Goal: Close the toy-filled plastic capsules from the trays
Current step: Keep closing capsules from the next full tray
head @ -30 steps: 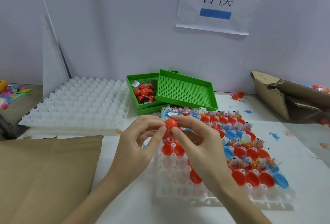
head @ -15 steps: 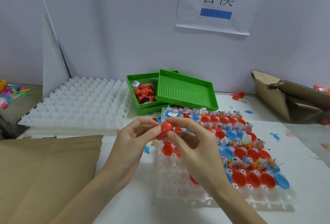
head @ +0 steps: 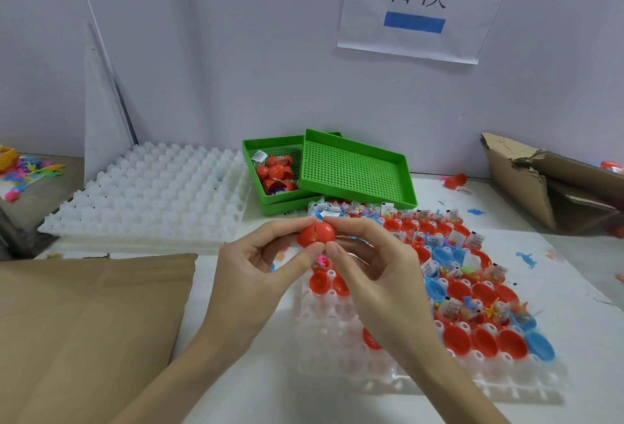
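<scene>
Two hands [head: 263, 265] [head: 378, 275], one closed red capsule [head: 316, 233], two green mesh trays [head: 354, 170] [head: 251, 156], two white cell trays [head: 152, 194] [head: 337, 349], one wall sign [head: 418, 4], one torn cardboard box [head: 526, 177].

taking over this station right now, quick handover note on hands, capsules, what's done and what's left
Left hand and right hand both pinch one red capsule above the white tray; its two halves meet, with a seam showing.
The tray's right part holds open red and blue capsule halves, many with bagged toys.
Done: a few red capsules lie in the lower green tray; the tray's near-left cells look emptied.
Left: check that this capsule is fully shut, set it aside, then close the remaining filled halves.
</scene>
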